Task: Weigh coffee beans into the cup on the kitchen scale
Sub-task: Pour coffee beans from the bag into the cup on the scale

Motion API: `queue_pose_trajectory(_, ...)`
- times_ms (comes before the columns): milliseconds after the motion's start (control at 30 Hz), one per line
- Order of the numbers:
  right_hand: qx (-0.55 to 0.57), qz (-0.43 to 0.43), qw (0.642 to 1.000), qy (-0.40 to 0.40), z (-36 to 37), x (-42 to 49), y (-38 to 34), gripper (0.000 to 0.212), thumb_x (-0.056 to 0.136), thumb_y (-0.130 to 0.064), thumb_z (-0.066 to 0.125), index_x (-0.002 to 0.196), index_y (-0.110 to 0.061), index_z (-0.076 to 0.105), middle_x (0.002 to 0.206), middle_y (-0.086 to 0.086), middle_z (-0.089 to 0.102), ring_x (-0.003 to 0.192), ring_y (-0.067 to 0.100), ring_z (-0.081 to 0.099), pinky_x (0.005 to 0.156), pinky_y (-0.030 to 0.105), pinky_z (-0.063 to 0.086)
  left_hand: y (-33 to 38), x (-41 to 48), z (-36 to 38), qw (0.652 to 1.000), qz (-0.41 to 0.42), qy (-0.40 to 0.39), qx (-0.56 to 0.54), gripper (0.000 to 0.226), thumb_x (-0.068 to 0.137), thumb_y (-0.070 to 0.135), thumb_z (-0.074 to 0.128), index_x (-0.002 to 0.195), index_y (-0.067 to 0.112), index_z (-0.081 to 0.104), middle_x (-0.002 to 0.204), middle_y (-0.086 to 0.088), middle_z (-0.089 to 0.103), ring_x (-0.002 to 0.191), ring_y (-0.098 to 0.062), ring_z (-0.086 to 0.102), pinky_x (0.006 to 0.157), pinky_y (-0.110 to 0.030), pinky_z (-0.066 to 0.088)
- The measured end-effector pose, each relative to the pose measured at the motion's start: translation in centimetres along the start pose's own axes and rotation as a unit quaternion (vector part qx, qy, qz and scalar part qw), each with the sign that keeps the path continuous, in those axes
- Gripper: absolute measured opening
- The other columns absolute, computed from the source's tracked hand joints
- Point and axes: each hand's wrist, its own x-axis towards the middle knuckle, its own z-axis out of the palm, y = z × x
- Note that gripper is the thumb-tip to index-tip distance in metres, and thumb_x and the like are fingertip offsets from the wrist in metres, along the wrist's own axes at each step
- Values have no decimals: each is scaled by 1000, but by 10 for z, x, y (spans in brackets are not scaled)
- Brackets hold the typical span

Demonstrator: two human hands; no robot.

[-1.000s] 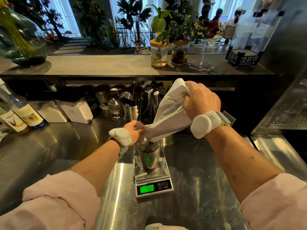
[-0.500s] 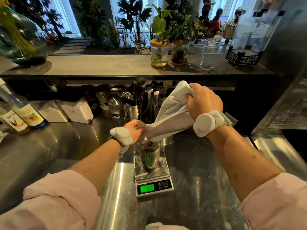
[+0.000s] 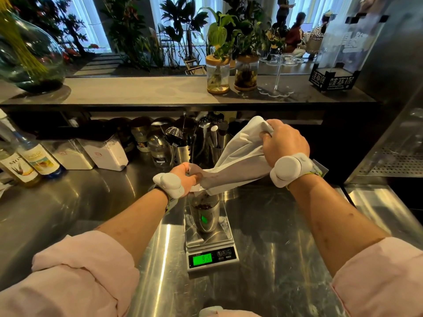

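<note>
The left hand (image 3: 185, 177) pinches the lower mouth of the white bag (image 3: 238, 161), fingers curled tight around the fold. The right hand (image 3: 283, 143) grips the bunched upper end, raised so the bag slopes down toward the cup (image 3: 206, 216). The steel cup stands on the platform of the scale (image 3: 219, 234), in the middle of the counter (image 3: 274, 259) toward its near edge. Dark coffee beans (image 3: 202, 204) already lie inside it. The green display (image 3: 202, 260) is lit, but we cannot read its digits with any certainty.

We judge overshoot to be the main risk: the bag is steep, and a small slackening of the left pinch could let a rush of beans through. The bag's mouth looks wider than the cup, so beans could also fall past the rim onto the platform and be weighed there anyway. The left hand sits just above the rim, and any press on the cup would falsify the reading. We cannot tell whether the bag touches the rim.

Along the counter's back edge stand utensil holders (image 3: 180, 152), tins and white containers (image 3: 107, 154). Syrup bottles (image 3: 34, 161) stand at the left edge. The holders are just behind the bag, near enough to catch it if it swings back. Nothing lies between the bag's mouth and the cup.
</note>
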Motion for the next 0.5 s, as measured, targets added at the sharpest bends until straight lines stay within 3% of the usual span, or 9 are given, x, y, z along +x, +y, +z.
queue_pose_trajectory(200,12,27,1000,-2,2,1,6,27,97,-27,42,120,-22,55,101,7,65,78,21,53,74,39,51,2,1,0,1000,17,-4,10,28,90,10,53,117,10,54,80,3,58,69,-14,56,51,-22,45)
queue_pose_trajectory(300,24,35,999,-6,3,0,11,25,97,-26,42,116,-21,57,98,6,65,76,21,52,71,36,48,5,-1,1,999,34,4,19,24,91,9,52,114,11,55,74,7,55,61,-7,53,42,-16,44)
queue_pose_trajectory(400,34,45,998,-5,5,0,15,23,96,-27,42,111,-21,59,95,7,65,79,25,57,73,39,52,8,-2,1,999,43,7,28,24,91,9,52,115,10,55,77,3,57,61,-8,51,37,-9,42)
queue_pose_trajectory(500,46,61,997,-6,8,-1,19,23,96,-29,43,110,-21,60,95,7,64,84,28,61,76,43,54,11,-1,0,997,48,11,61,28,91,13,52,119,10,53,91,-4,60,63,-8,51,43,-14,41)
